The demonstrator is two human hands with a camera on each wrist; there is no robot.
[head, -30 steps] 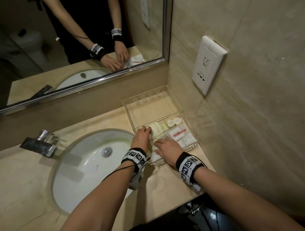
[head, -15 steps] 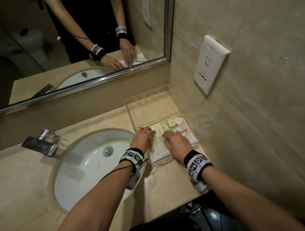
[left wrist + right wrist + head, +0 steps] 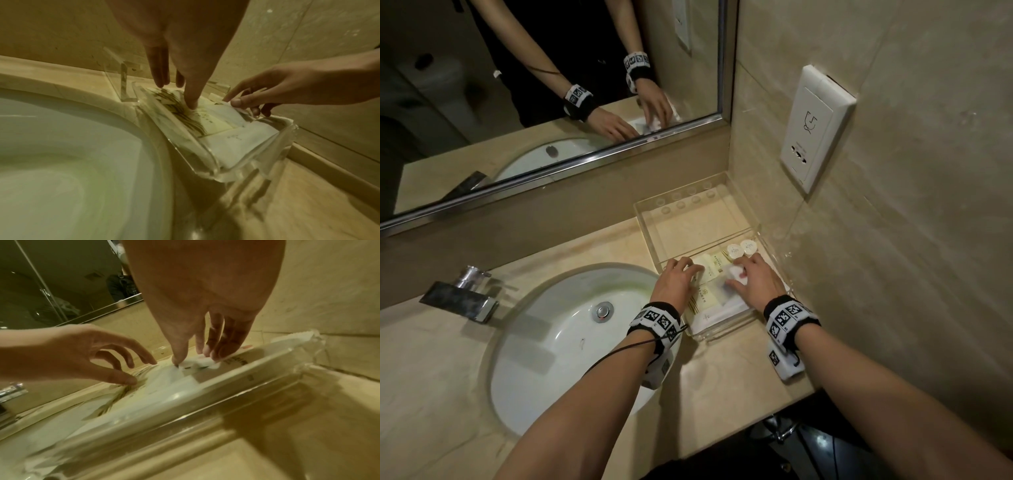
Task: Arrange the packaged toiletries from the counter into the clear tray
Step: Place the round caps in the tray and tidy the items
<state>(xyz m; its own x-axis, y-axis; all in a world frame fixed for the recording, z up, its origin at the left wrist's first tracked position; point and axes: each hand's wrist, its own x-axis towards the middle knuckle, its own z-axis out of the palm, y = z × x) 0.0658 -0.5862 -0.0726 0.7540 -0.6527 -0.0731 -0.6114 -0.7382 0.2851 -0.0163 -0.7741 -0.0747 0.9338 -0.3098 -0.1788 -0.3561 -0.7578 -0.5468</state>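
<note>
A beige stone worktop point(image 3: 722, 394) runs along the mirror wall, and most of its left part is taken by an oval white basin point(image 3: 558, 339) with a chrome tap point(image 3: 462, 294) at the back edge. In the back right corner of the worktop, against both walls, stands the clear tray point(image 3: 650, 222). It has two compartments: the far one, next to the mirror wall, holds nothing that can be seen but a row of round marks along its far side; the near one holds the packaged toiletries.

In that near compartment lie flat white and cream sachets point(image 3: 709, 301), overlapping one another and covering the bottom, some printed with dark gold lines. Two small round white capsules point(image 3: 741, 248) sit side by side at the compartment's far right, just beyond the fingers.

Both hands are inside the near compartment. The left hand point(image 3: 674, 284) is spread fairly wide with straight fingers, and its thumb presses down on a cream sachet point(image 3: 205, 118) near the tray's basin-side wall. The right hand point(image 3: 756, 281) has its fingers drawn close together, pinching a small crumpled white packet point(image 3: 197, 363) between thumb and fingertips, low over the other sachets.

A white wall socket plate point(image 3: 815, 126) is fixed on the right wall above the tray.
</note>
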